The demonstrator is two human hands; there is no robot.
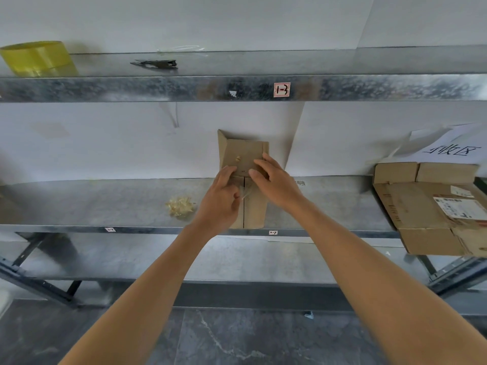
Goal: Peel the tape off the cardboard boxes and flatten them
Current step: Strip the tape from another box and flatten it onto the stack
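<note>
A small brown cardboard box [243, 156] lies on the middle metal shelf [105, 204], its far flaps standing up against the wall. My left hand [222, 198] pinches a strip of clear tape [244, 193] at the box's centre seam. My right hand [274, 177] presses down on the box with spread fingers just right of the seam. A crumpled ball of peeled tape [181, 206] sits on the shelf to the left of the box.
Flattened cardboard boxes [432, 206] with labels are stacked at the shelf's right end under a paper sign [448, 150]. The upper shelf carries a yellow tape roll [37, 57] and a dark utility knife [155, 64]. A lower shelf and tiled floor lie below.
</note>
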